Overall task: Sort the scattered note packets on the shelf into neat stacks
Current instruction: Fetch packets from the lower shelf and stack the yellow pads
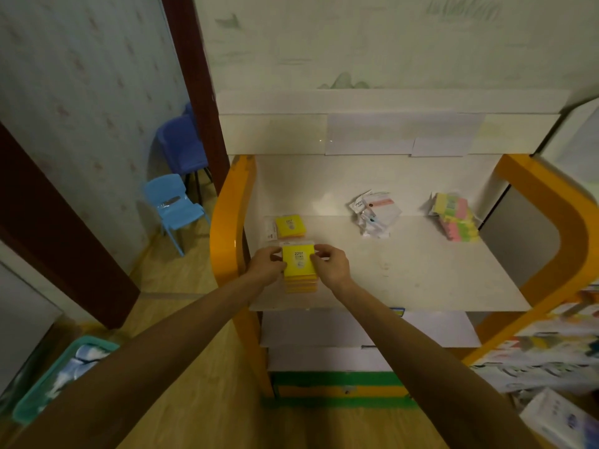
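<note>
**Hands squaring a yellow stack at the near left of the shelf**

Both hands sit on the same pile. My left hand (266,264) pinches the left edge of the top yellow packet (299,261), fingers curled round it, and my right hand (330,264) grips the right edge the same way. That packet, printed 2207, lies on a stack of yellow packets (299,285) whose near edges show below it, resting on the white shelf (421,273) close to its near left corner.

Just beyond it, farther back along the left side, I see a second yellow pile (289,226), also marked 2207, with a small white packet (271,229) touching its left edge.

Over to the right and farther back, a loose heap of white packets (372,212) lies untidily, tilted every way. Right of that, near the far right corner, a pile of pink, green and yellow striped packets (453,217) leans in a rough fan.

Orange side frames (227,222) bound the shelf. Left of the unit, on the wooden floor, stand a light blue chair (171,209) and a darker blue chair (183,147) behind it. A teal basket (48,380) sits at the near left.
</note>
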